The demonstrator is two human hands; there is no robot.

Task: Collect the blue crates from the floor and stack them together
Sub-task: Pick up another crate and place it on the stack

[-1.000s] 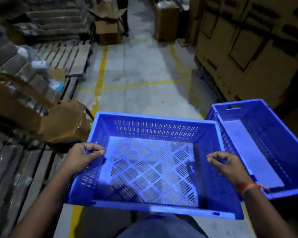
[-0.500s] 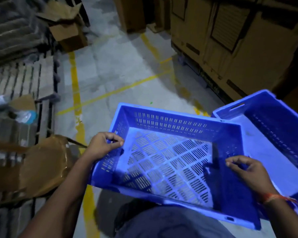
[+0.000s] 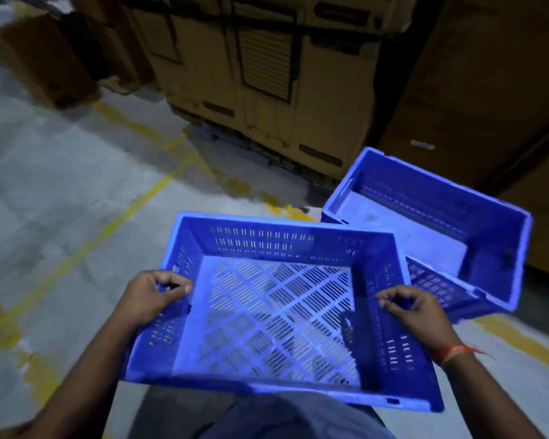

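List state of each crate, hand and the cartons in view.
held crate: empty, upright, lifted, held at both side rims
second crate: empty, upright, beyond the held crate's right corner; partly hidden by it
left hand: closed on held crate's left rim
right hand: closed on its right rim
cardboard cartons: closed, stacked

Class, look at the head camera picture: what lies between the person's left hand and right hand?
In the head view, the slotted floor of the held blue crate spans the gap between the left hand and the right hand, which grip its opposite side walls. Nothing sits inside it.
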